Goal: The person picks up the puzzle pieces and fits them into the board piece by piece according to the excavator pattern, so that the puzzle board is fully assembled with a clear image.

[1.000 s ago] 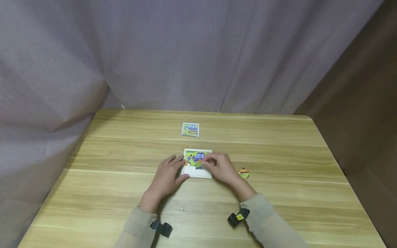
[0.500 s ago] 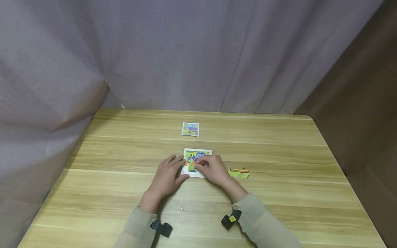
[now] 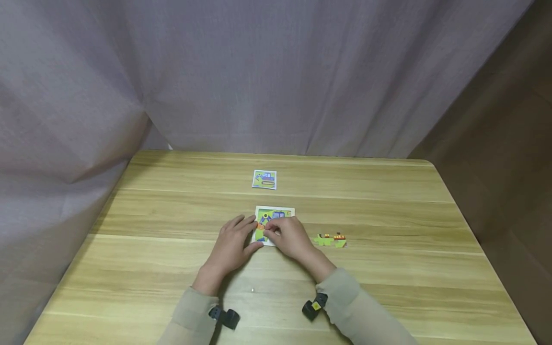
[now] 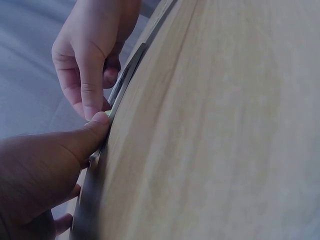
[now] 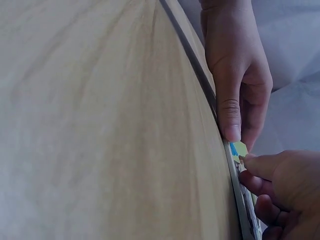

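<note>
A puzzle board with a white border lies before me in the head view, a blue vehicle picture partly filling it. My left hand rests at its left side, fingers fairly straight along the edge and thumb at the near left corner. Over the board's lower left part, my right hand pinches a puzzle piece, green with blue, between thumb and index finger; it lies at the board's near left corner. My right hand covers the board's lower right part. Both wrist views show the hands' fingertips close together.
Loose puzzle pieces, green with red and yellow, lie to the right of the board. A small picture card of a similar vehicle lies behind it. A tiny white speck is on the wooden table. Curtains hang behind.
My right hand has moved left across the board with the puzzle piece, bringing it to the near left corner. More of the loose pieces show now. My left hand stays put.
</note>
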The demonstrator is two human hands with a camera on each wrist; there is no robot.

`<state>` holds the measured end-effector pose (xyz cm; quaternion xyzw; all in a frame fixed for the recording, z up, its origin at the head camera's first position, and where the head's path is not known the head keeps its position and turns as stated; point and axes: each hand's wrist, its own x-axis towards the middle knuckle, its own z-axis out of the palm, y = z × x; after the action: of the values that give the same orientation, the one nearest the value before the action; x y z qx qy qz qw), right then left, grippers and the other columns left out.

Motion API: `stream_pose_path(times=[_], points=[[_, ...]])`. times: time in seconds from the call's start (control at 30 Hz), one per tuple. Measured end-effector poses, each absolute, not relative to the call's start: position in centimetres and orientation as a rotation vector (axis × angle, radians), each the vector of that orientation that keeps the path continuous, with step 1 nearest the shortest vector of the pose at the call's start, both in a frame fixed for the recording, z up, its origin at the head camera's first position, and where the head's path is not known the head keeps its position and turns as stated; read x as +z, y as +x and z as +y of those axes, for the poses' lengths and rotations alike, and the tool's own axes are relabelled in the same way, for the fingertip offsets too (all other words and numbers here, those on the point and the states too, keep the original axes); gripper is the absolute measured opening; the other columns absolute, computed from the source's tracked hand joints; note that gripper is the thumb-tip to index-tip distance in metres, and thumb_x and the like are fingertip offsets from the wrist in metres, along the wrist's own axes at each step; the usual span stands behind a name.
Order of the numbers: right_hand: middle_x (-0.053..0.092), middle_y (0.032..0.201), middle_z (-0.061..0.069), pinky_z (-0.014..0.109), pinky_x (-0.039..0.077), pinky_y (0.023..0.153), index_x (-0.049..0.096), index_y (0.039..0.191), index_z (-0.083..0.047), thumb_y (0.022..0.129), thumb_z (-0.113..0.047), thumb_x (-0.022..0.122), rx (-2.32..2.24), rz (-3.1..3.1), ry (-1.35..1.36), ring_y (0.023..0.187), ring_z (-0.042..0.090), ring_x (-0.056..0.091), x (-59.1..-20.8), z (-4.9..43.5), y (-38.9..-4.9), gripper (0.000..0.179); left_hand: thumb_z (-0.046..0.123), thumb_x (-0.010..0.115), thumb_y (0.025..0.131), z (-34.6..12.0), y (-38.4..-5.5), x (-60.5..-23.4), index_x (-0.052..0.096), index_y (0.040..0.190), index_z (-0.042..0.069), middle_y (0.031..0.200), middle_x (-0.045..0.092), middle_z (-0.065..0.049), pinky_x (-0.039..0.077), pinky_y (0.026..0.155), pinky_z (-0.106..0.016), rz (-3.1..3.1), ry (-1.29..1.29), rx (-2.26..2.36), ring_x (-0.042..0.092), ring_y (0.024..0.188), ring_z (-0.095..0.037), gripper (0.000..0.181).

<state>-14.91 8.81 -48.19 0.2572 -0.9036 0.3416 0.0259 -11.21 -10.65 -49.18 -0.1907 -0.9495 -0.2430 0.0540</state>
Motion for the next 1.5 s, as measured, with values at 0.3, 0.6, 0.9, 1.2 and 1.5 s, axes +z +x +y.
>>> stream_pose_path(times=[0.3, 0.6, 0.9, 1.2, 1.5], points=[[0.072, 0.083, -0.005, 0.028, 0.056, 0.074, 0.078, 0.089, -0.013, 0.088, -0.018, 0.079, 0.961, -2.797, 0.823, 0.074, 0.008, 0.065, -47.91, 8.94, -15.02, 0.006, 0.042, 0.073, 0.093, -10.62, -11.37, -49.22, 0.064, 0.135, 0.007, 0.148, 0.054, -0.009, 0.031, 0.116, -0.058, -2.887, -0.578, -0.730, 0.042, 0.141, -0.038, 0.056], [0.070, 0.095, -0.002, 0.035, 0.056, 0.080, 0.080, 0.100, -0.012, 0.090, -0.022, 0.078, 0.797, -2.807, 0.964, 0.085, 0.015, 0.066, -47.98, 9.11, -14.92, 0.014, 0.041, 0.073, 0.093, -10.68, -11.38, -49.36, 0.064, 0.134, 0.006, 0.148, 0.055, -0.009, 0.032, 0.116, -0.058, -2.877, -0.587, -0.733, 0.043, 0.140, -0.039, 0.055], [0.066, 0.095, -0.003, 0.036, 0.052, 0.079, 0.082, 0.098, -0.018, 0.091, -0.027, 0.077, 0.636, -2.781, 1.077, 0.085, 0.013, 0.062, -47.86, 9.42, -15.09, 0.013, 0.042, 0.072, 0.094, -10.69, -11.47, -49.47, 0.063, 0.137, 0.010, 0.149, 0.053, -0.009, 0.032, 0.116, -0.059, -2.889, -0.591, -0.717, 0.042, 0.141, -0.039, 0.055], [0.068, 0.103, 0.001, 0.039, 0.054, 0.085, 0.075, 0.118, -0.012, 0.095, -0.032, 0.072, 0.626, -2.839, 1.137, 0.095, 0.017, 0.063, -47.83, 9.71, -15.58, 0.031, 0.046, 0.067, 0.096, -10.72, -11.39, -49.28, 0.061, 0.141, 0.012, 0.151, 0.051, -0.008, 0.034, 0.113, -0.061, -2.900, -0.618, -0.650, 0.043, 0.140, -0.038, 0.057], [0.062, 0.099, -0.002, 0.033, 0.048, 0.073, 0.077, 0.118, -0.015, 0.096, -0.034, 0.071, 0.544, -2.854, 1.174, 0.085, 0.012, 0.054, -47.63, 9.68, -15.53, 0.030, 0.048, 0.066, 0.096, -10.69, -11.44, -49.12, 0.060, 0.142, 0.012, 0.151, 0.052, -0.009, 0.037, 0.111, -0.061, -2.910, -0.620, -0.570, 0.044, 0.139, -0.039, 0.058]])
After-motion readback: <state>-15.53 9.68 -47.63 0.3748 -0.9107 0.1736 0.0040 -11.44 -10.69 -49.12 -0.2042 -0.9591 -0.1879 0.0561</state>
